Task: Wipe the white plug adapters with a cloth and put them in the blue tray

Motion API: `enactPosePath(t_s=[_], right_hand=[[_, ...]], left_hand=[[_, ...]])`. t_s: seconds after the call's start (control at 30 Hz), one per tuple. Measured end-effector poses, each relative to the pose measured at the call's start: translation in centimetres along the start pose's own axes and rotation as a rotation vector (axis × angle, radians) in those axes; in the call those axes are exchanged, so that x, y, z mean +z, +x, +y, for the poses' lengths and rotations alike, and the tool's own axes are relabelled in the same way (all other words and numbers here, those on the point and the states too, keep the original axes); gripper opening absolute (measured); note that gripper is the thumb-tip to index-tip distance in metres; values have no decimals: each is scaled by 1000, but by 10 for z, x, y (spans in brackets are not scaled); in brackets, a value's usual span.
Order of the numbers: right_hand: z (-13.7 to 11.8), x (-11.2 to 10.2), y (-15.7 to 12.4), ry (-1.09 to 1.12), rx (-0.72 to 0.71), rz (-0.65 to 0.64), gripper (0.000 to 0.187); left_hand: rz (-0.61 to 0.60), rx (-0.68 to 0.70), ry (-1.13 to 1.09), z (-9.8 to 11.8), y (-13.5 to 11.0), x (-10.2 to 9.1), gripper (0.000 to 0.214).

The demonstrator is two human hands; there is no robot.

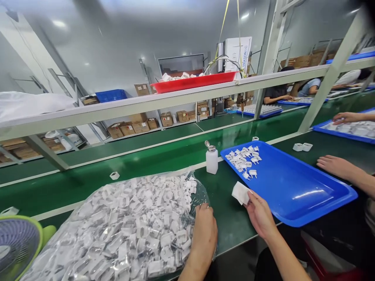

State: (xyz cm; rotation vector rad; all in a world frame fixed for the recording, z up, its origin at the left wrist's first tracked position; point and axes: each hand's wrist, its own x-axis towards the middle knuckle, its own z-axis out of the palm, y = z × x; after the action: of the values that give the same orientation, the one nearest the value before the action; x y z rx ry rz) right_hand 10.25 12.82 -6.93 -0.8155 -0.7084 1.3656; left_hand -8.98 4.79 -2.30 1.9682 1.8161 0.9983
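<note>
My left hand (204, 230) reaches into the open mouth of a clear plastic bag (129, 230) full of small white plastic plug parts; its fingers are curled among them and what they grip is hidden. My right hand (259, 214) pinches a small folded white cloth (240, 192) beside the near corner of a blue tray (293, 191). Several white plug parts (244, 159) lie in the tray's far corner. A white dispenser bottle (211, 159) with a metal top stands between bag and tray.
Another person's hand (334, 166) rests right of the tray, and other people work further right at more blue trays (341, 130). Loose white parts (302, 147) lie on the green belt. A red tray (193, 82) sits on the overhead shelf. A green fan (17, 244) stands at lower left.
</note>
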Motion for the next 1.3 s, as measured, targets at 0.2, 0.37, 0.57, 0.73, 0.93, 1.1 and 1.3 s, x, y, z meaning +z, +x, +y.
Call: enactPosePath(t_s=[0.2, 0.37, 0.57, 0.73, 0.93, 1.1, 1.3], right_hand=[[3, 2, 2, -116, -58, -29, 33], [4, 2, -1, -299, -150, -6, 38], [0, 6, -20, -652, -313, -5, 41], [-4, 14, -46, -895, -384, -277, 39], [-2, 8, -73, -1030, -406, -485, 43], [-2, -9, -87, -1082, -460, -562, 46], [-6, -7, -80, -1088, -443, -583, 43]], left_hand=[[-165, 254, -61, 1, 5, 13, 37], [-246, 180, -130, 16, 1, 9, 30], [9, -198, -201, 24, -7, 16, 42], [-48, -89, -202, 13, -9, 26, 34], [-74, -83, -174, 8, -6, 29, 30], [-76, -70, -193, 5, -8, 36, 40], [-88, -37, -212, 3, -6, 35, 44]])
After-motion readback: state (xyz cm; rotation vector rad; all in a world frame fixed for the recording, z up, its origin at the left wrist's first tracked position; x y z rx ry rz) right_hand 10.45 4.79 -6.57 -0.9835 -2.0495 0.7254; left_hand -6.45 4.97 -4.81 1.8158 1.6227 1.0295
